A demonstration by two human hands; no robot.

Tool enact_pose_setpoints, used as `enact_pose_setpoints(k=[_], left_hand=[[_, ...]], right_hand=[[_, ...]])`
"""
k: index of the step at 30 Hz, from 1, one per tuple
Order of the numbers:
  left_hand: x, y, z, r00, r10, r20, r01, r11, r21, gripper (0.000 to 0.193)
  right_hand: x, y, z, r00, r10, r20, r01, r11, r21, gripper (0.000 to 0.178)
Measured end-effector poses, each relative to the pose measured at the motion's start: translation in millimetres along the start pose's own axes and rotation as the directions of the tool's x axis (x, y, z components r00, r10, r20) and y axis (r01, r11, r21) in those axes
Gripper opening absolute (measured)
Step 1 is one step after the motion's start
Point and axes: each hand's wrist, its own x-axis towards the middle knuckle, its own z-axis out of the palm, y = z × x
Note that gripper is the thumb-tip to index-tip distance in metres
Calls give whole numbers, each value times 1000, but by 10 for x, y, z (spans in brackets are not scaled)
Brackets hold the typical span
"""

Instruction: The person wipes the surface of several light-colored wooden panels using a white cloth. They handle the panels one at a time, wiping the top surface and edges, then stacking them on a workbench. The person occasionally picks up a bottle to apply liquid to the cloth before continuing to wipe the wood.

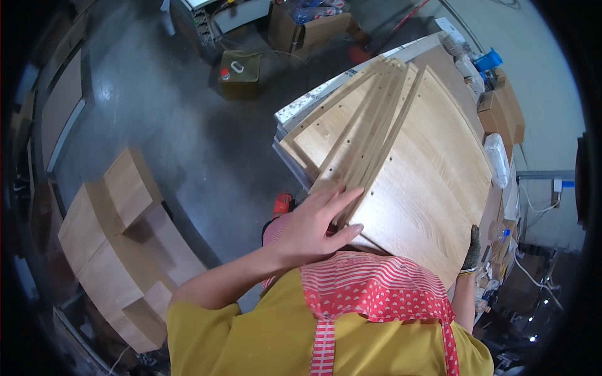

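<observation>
Several pale wooden panels (433, 169) with small dark holes lie fanned on top of one another in front of me, the top one reaching to my apron. My bare left hand (313, 219) rests at the near left corner of the top panel. Its fingers are spread over the panel edges, with the thumb apart from them. On the right, my gloved right hand (471, 254) grips the far side edge of the same panel. Part of that hand is hidden by the panel.
Under the panels is a stack with a white speckled edge (301, 109). Pale wooden pieces (106, 250) stand at lower left. A yellowish jug (240, 75) and a cardboard box (307, 31) are on the floor ahead. Cartons (501, 106) and a white packet (496, 160) line the right side.
</observation>
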Motion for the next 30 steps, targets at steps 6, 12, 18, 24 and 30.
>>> enact_pose_setpoints(k=[6, 12, 18, 24, 30], left_hand=[[421, 126, -19, 970, -182, 159, 204, 970, -131, 66], [1142, -298, 185, 926, -306, 221, 331, 940, -85, 74], [1577, 320, 295, 817, -533, 222, 576, 729, -369, 65], [1733, 474, 677, 727, -596, 340, 676, 708, -204, 67], [1440, 291, 64, 728, -581, 363, 683, 659, -316, 72]], right_hand=[[-254, -127, 481, 995, 66, 68, -70, 996, 57, 64], [-333, 14, 118, 987, 136, -81, -129, 988, 87, 51], [-31, 254, 225, 997, -64, 42, 61, 996, 69, 44], [-139, 372, 102, 970, -241, 16, 232, 946, 227, 51], [-96, 533, 5, 833, -551, 58, 523, 747, -410, 38]])
